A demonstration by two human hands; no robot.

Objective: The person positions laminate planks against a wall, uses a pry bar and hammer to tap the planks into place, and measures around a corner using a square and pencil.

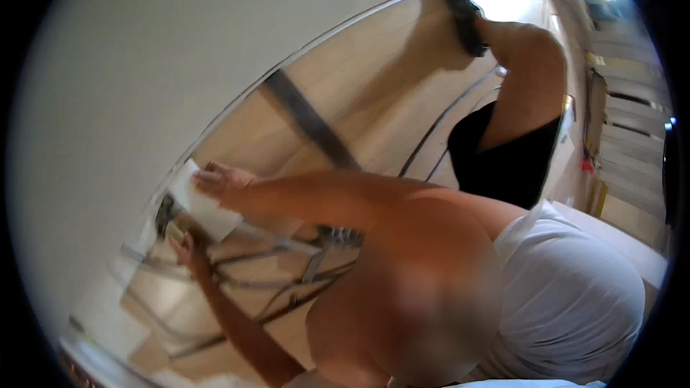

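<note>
Beside a pale surface [151, 79], a greenish piece [175, 232] juts from the left hand [187, 253].

No text, label, number or sign can be read in the head view. The white flat piece [207, 210] shows no legible marking, and the small red patch [588, 166] toward the right edge is too blurred to tell.

flat white piece [210, 210], slanted; small yellow-green block [175, 231], blurred, near its lower left.
</note>
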